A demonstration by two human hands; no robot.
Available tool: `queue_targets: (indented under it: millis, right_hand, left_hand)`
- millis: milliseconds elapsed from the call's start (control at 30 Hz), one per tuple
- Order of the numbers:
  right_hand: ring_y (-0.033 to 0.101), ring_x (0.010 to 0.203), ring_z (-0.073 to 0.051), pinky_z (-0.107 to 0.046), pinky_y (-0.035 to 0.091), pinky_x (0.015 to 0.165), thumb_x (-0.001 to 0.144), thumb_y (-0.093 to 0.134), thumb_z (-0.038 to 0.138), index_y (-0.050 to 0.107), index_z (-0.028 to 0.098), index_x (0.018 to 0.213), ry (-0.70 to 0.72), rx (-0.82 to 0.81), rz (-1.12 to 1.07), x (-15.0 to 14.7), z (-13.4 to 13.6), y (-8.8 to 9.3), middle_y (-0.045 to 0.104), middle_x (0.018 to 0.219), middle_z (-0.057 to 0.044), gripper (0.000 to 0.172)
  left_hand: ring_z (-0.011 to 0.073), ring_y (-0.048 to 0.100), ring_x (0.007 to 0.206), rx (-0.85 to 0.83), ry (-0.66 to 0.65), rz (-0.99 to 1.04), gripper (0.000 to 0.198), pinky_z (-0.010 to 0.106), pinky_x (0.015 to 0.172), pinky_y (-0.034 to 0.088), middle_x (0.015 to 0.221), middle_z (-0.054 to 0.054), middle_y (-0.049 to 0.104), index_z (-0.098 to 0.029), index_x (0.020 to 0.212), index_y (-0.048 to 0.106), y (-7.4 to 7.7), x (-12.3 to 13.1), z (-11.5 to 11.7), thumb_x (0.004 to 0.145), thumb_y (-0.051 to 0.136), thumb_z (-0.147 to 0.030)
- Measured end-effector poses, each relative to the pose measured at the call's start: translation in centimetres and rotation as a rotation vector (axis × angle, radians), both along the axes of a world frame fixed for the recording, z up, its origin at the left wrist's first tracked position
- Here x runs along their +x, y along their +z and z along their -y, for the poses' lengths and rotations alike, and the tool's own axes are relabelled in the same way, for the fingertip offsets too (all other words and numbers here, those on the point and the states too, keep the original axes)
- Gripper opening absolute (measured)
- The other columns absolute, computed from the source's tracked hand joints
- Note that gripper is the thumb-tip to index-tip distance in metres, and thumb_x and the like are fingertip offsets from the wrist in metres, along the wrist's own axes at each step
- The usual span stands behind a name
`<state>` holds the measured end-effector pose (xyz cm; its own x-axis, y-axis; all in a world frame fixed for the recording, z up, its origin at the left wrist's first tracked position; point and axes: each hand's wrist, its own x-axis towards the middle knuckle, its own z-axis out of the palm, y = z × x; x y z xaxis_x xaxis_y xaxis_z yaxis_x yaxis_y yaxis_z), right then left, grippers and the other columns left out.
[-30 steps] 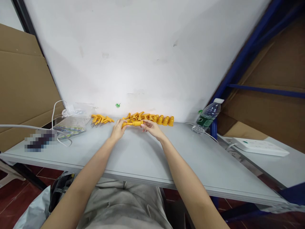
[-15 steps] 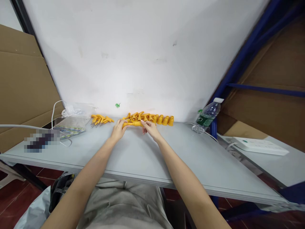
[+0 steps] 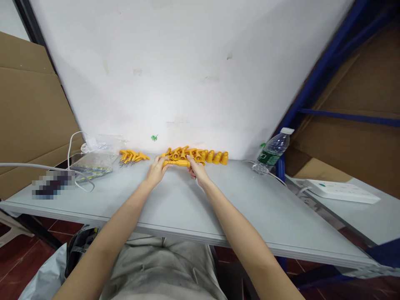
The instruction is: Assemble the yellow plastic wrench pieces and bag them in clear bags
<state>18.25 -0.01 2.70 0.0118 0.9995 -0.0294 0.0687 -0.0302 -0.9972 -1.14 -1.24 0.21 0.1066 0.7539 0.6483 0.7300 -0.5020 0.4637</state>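
Both hands pinch one yellow seal (image 3: 176, 163), long axis crosswise: left hand (image 3: 155, 172) at one end, right hand (image 3: 197, 172) opposite, just before the yellow pile (image 3: 200, 155).

An object at the left of the table (image 3: 250, 208) is covered by a blurred patch (image 3: 53, 183) and cannot be identified. Both ends of the yellow piece (image 3: 176, 163) are hidden under the fingertips of the left hand (image 3: 155, 171) and the right hand (image 3: 196, 171), by which it is gripped. In the yellow heap (image 3: 195, 155) behind, single parts are too small to be told apart — likewise the contents of the clear bag (image 3: 93, 160). The white cable (image 3: 18, 166) is cut off by the left edge, the grey bag (image 3: 43, 275) by the bottom edge.
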Motion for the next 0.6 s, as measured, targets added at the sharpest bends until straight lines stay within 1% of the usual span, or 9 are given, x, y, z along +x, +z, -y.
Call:
queue_targets:
  millis: [67,167,267,333,400,467,533,600]
  right_hand:
    - [0.028,0.036,-0.008,-0.024,0.024,0.033,0.074,0.058,0.073,0.041,0.024,0.056,0.008,-0.008,-0.022,0.1,0.1,0.1,0.037,0.042,0.004,0.054]
    - [0.024,0.034,-0.008,-0.024,0.022,0.031,0.072,0.054,0.079,0.039,0.025,0.054,0.058,-0.009,-0.036,0.2,0.1,0.0,0.034,0.040,0.004,0.058]
    - [0.022,0.032,-0.008,-0.024,0.020,0.030,0.071,0.048,0.083,0.039,0.026,0.053,0.094,-0.031,-0.016,0.3,0.0,-0.2,0.030,0.037,0.005,0.061]
    - [0.023,0.030,-0.008,-0.024,0.021,0.030,0.072,0.042,0.086,0.040,0.025,0.054,0.112,-0.065,0.011,0.4,-0.1,-0.2,0.029,0.035,0.005,0.063]
    - [0.028,0.029,-0.009,-0.024,0.023,0.031,0.074,0.035,0.087,0.045,0.024,0.057,0.128,-0.103,0.036,0.6,-0.1,0.1,0.037,0.036,0.003,0.066]
    - [0.036,0.030,-0.010,-0.025,0.027,0.033,0.077,0.034,0.084,0.052,0.022,0.067,0.146,-0.110,0.020,0.8,0.0,0.5,0.052,0.044,-0.001,0.066]
    - [0.043,0.033,-0.010,-0.025,0.033,0.036,0.079,0.044,0.077,0.057,0.021,0.080,0.186,-0.069,-0.036,0.9,0.2,0.9,0.064,0.059,-0.004,0.058]
    - [0.047,0.036,-0.009,-0.025,0.036,0.039,0.080,0.056,0.066,0.059,0.019,0.086,0.225,-0.015,-0.077,1.0,0.4,1.1,0.068,0.068,-0.004,0.047]
  left_hand:
    - [0.0168,0.063,0.086,0.013,0.011,-0.015,0.022,0.030,0.079,0.051,0.108,0.008,0.057,-0.021,0.110,0.062,0.0,0.1,0.0,0.089,0.058,-0.029]
    - [0.0184,0.062,0.092,0.042,0.030,-0.029,0.022,0.029,0.078,0.051,0.108,0.007,0.057,-0.022,0.109,0.062,-0.2,0.3,-0.1,0.088,0.060,-0.030]
    - [0.0179,0.062,0.090,0.046,0.034,-0.034,0.021,0.030,0.078,0.051,0.107,0.007,0.057,-0.022,0.107,0.062,-0.2,0.4,-0.1,0.088,0.061,-0.029]
    - [0.0175,0.062,0.090,0.038,0.030,-0.025,0.019,0.030,0.080,0.051,0.106,0.006,0.057,-0.022,0.106,0.062,-0.2,0.4,-0.1,0.087,0.061,-0.026]
    - [0.0170,0.063,0.090,0.018,0.026,-0.001,0.019,0.029,0.081,0.051,0.106,0.006,0.057,-0.021,0.106,0.062,-0.2,0.4,-0.1,0.087,0.061,-0.024]
    - [0.0161,0.063,0.086,-0.012,0.029,0.029,0.018,0.029,0.081,0.051,0.105,0.006,0.057,-0.021,0.106,0.062,-0.1,0.4,-0.1,0.088,0.060,-0.024]
    - [0.0152,0.063,0.083,-0.036,0.030,0.045,0.018,0.029,0.080,0.052,0.106,0.006,0.057,-0.021,0.106,0.062,-0.1,0.3,0.0,0.089,0.059,-0.025]
    - [0.0149,0.063,0.081,-0.042,0.031,0.045,0.018,0.029,0.080,0.051,0.108,0.006,0.057,-0.021,0.106,0.061,-0.1,0.3,0.0,0.089,0.059,-0.025]
